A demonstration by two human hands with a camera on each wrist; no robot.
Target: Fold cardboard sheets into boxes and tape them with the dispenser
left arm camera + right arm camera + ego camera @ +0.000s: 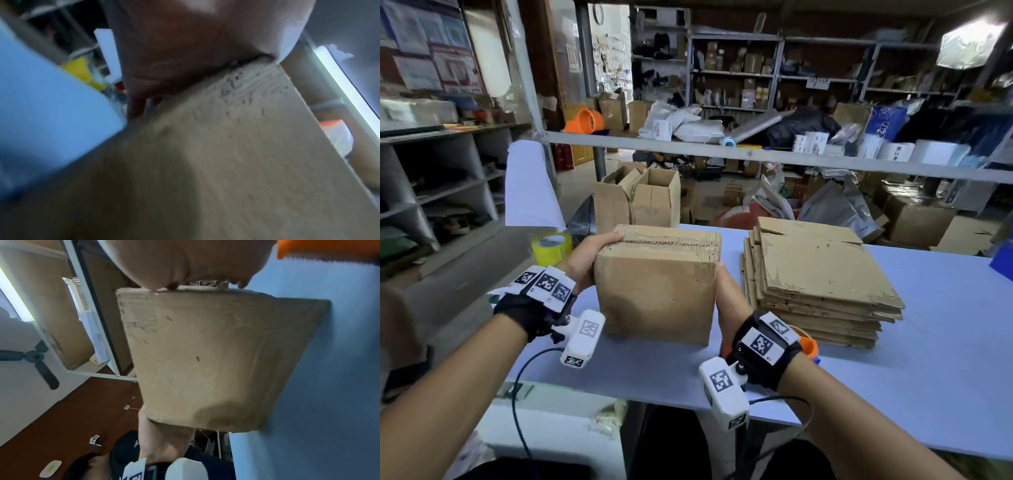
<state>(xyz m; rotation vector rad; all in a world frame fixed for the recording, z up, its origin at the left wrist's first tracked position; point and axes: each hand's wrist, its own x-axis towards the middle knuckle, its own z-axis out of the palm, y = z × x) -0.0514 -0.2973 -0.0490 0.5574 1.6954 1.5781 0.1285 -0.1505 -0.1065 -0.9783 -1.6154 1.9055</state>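
Item: one folded box (657,284), standing on the blue counter (928,325) near its front edge, between my two hands. Left hand (585,257) grips the upper left corner, thumb lying over the top flap; right hand (726,291) presses flat against the right wall, fingers hidden behind it, so I cannot tell how far they curl. Top seam runs left to right, level with both grips; clear tape appears to cover it. Tape dispenser (806,344): orange, just behind my right wrist, so the right hand is nearer. Flat cardboard stack (822,277): just right of the box. Yellow tape roll (551,247): beyond the left hand. Room: crowded storeroom, shelves, open cartons (640,202) behind.
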